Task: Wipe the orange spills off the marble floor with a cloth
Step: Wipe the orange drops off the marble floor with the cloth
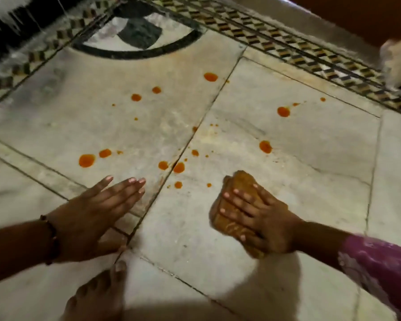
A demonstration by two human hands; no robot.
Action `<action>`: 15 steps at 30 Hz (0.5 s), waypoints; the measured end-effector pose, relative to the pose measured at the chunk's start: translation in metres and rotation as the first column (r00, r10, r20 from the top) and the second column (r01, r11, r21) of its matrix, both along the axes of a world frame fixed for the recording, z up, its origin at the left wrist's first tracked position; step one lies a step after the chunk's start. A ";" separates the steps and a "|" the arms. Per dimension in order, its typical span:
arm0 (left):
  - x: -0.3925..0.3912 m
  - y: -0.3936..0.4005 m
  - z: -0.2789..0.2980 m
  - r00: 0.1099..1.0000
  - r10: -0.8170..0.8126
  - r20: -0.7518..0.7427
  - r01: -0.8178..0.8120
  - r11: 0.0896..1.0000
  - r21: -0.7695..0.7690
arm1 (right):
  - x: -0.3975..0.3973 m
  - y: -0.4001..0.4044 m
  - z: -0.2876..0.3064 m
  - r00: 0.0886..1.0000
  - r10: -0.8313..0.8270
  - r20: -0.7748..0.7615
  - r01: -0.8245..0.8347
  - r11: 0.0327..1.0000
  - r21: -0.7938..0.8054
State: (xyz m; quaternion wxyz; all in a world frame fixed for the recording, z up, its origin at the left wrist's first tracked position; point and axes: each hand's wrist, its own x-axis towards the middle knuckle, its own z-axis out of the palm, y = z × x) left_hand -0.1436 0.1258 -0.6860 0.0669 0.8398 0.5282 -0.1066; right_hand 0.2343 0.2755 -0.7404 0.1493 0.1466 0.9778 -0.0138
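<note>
The marble floor (pixel 276 158) carried orange spills (pixel 178 167) just beyond the cloth (pixel 235 205), to its upper left. The right hand (pixel 262 218) pressed the cloth with spread fingers; the left hand (pixel 95 212) rested flat, fingers straight together.

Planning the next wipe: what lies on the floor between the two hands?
Head view: small orange drops and a floor joint between left hand and right hand pressing the cloth.
</note>
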 end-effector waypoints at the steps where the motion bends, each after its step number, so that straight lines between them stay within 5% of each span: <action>1: 0.003 -0.011 -0.010 0.993 0.115 0.034 -0.115 0.993 -0.012 | 0.001 -0.006 0.001 0.999 -0.037 -0.021 0.037 0.999 0.009; 5: 0.004 -0.044 -0.031 0.896 0.426 0.124 -0.417 0.904 -0.095 | -0.044 -0.065 0.002 0.997 -0.065 -0.048 0.062 0.997 -0.051; 9: -0.004 -0.049 -0.035 0.885 0.444 0.141 -0.431 0.895 -0.113 | -0.142 -0.109 -0.006 0.992 -0.033 -0.119 0.015 0.988 -0.152; 13: -0.011 -0.045 -0.051 0.856 0.496 0.147 -0.480 0.867 -0.135 | -0.184 -0.050 -0.010 0.949 -0.285 -0.136 0.281 0.958 -0.049; 15: -0.013 -0.043 -0.054 0.833 0.529 0.163 -0.509 0.848 -0.149 | -0.158 -0.026 -0.006 0.866 -0.496 -0.066 0.493 0.868 -0.064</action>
